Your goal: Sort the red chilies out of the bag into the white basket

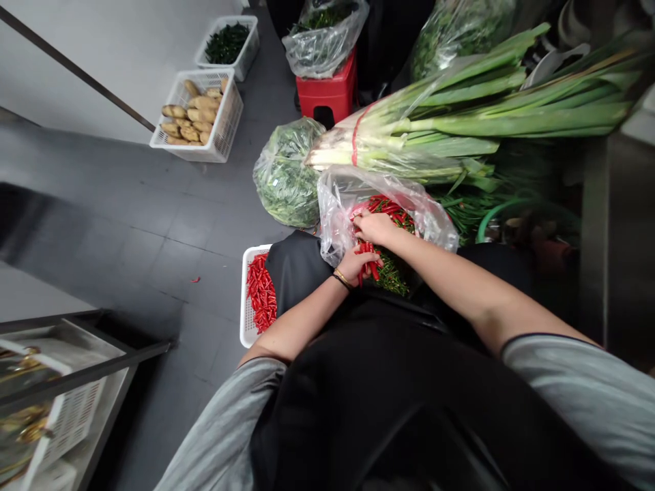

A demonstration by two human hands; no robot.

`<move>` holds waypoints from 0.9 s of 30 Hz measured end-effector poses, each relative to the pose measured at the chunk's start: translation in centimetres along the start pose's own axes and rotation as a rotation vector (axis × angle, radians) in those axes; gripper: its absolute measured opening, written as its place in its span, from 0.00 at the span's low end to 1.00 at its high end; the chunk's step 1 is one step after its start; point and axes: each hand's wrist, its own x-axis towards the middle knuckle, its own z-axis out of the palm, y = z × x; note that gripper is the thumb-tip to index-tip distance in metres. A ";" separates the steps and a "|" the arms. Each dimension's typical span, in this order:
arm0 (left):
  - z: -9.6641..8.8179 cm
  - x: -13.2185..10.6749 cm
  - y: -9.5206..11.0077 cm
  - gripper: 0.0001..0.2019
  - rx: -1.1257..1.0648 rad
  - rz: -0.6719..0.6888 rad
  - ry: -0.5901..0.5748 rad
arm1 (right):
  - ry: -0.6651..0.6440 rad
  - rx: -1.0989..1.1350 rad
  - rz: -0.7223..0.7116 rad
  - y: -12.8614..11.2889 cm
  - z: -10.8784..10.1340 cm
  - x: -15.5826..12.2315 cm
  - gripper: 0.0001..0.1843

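A clear plastic bag lies open in front of me, full of red chili peppers with green stems. My left hand, with bands on its wrist, is closed around several red chilies at the near side of the bag. Just above it, my right hand reaches over the bag's mouth, fingers bent and pinched on chilies at the left side of the heap. Its fingertips are partly hidden. More green stems show below the hands. To the left, a white basket holds loose red chilies.
Beyond the bag lie a large bundle of leeks and a bagged leafy green. A red stool bears another bag of greens. A white crate of potato-like roots stands on the floor, upper left. A metal rack is at lower left.
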 end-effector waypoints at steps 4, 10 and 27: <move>-0.4 0.0 0.1 0.16 -0.012 -0.012 0.002 | -0.040 -0.021 0.000 1.9 0.1 0.3 0.18; -0.2 0.9 -0.1 0.17 -0.051 0.036 0.032 | 0.186 0.348 0.098 5.4 0.7 -6.2 0.08; -0.6 -0.2 0.4 0.14 0.159 0.082 -0.186 | 0.253 0.922 -0.090 2.1 1.7 -9.7 0.15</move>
